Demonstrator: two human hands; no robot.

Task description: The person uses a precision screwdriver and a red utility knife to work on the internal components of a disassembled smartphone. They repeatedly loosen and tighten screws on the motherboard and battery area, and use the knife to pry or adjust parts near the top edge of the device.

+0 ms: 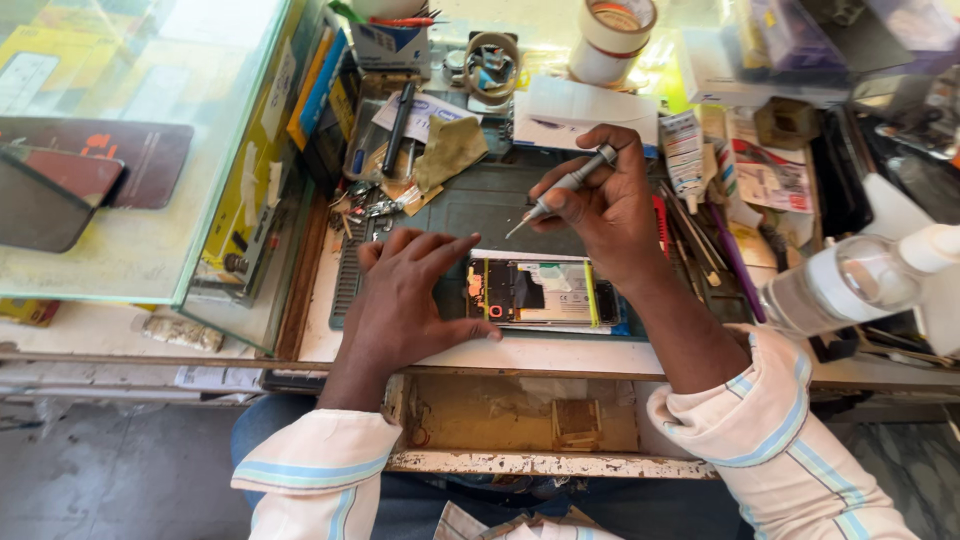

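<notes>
An opened phone lies back-off on a dark green work mat, its battery and circuit board showing. My left hand rests flat on the phone's left end, fingers spread, holding it down. My right hand grips a thin silver screwdriver like a pen. Its tip hovers just above the phone's upper edge.
A glass display case with phones on top stands at the left. Tape rolls, tubes, pens, papers and tools crowd the back and right. A clear bottle sits at right. An open wooden drawer is below the bench edge.
</notes>
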